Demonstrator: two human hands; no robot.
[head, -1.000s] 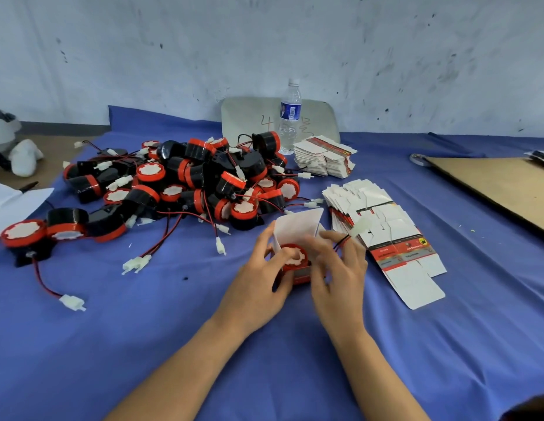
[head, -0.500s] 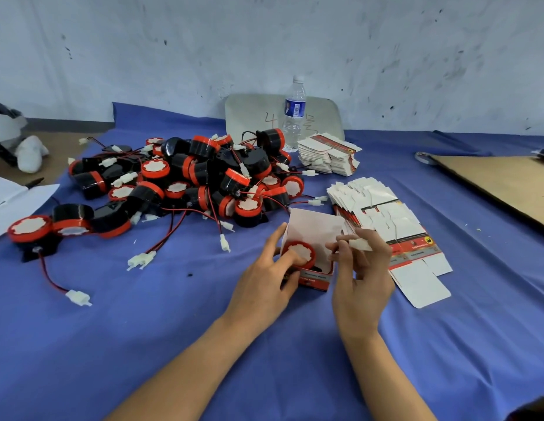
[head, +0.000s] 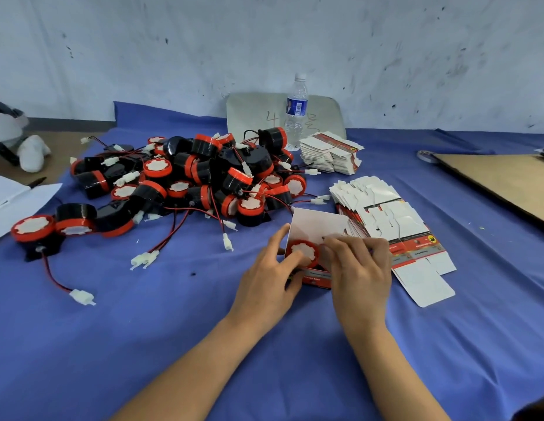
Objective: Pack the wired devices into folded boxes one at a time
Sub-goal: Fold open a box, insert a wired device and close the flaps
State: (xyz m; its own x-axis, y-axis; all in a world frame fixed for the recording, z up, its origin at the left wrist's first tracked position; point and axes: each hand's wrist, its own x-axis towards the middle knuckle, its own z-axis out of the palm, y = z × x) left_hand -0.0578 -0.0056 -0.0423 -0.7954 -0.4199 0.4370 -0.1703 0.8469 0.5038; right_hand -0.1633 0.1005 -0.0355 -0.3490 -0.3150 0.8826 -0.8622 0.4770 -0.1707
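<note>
A small red-and-white folded box (head: 317,276) stands open on the blue cloth, its white lid flap (head: 319,223) raised behind. A black-and-red round device (head: 304,253) sits in its mouth, white face up. My left hand (head: 269,282) grips the box's left side, thumb on the device's face. My right hand (head: 360,270) holds the box's right side with fingers curled at the device's edge; its wire is hidden. A heap of the same wired devices (head: 204,177) lies behind, to the left.
Flat unfolded boxes are fanned out (head: 386,220) right of my hands, and another stack (head: 331,154) sits further back. A water bottle (head: 296,112) stands before a grey board. Brown cardboard (head: 501,183) lies at the right, white paper (head: 18,202) at the left edge.
My right hand has come back from beside the box onto the device's edge and the box's right side. The device sits lower in the box. My left hand keeps its hold.
</note>
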